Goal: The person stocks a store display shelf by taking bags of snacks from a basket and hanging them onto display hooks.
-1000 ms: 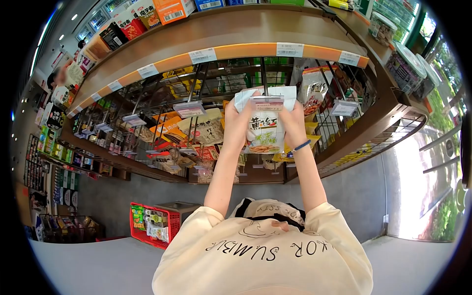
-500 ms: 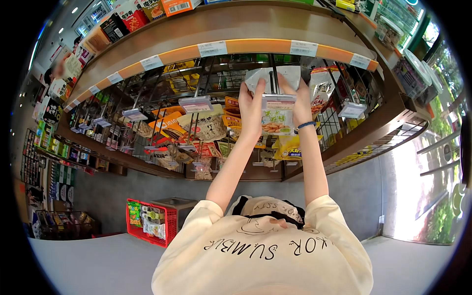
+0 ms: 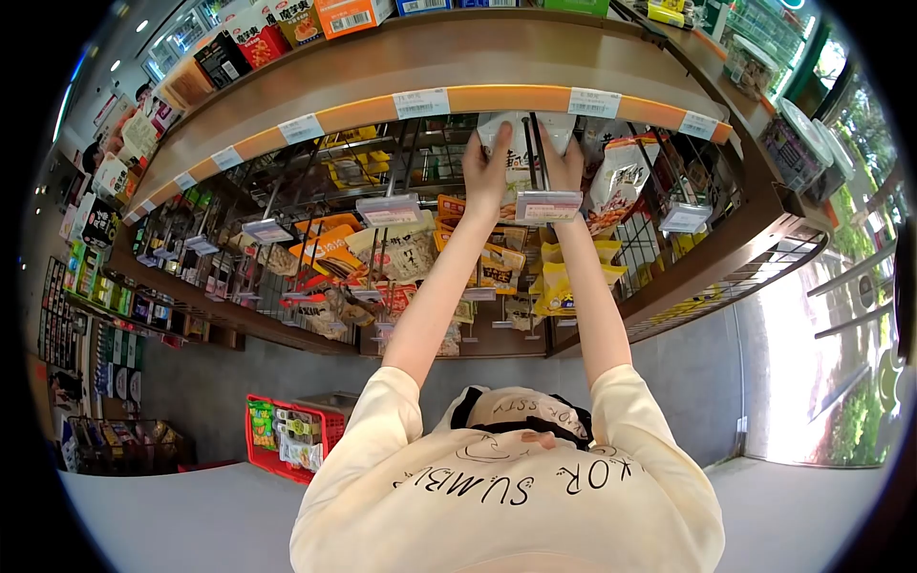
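Note:
Both hands reach in under the upper shelf to a white snack bag on a metal display hook. My left hand is closed on the bag's left side, thumb toward me. Opposite it, my right hand grips the right side, just behind the hook's price tag. The tag and hook cover part of the bag. To the right of my right hand hangs a white and red snack bag. Yellow bags hang lower, beneath my right wrist.
An orange-edged shelf with boxes on it runs above my hands. More hooks with tags, such as this price tag, stick out on the left. A red basket holding packages stands on the floor. Plastic jars line the right side.
My hands have pushed the white bag deeper along the hook, away from me. Its printed lower front, plain to see before, is now mostly hidden.

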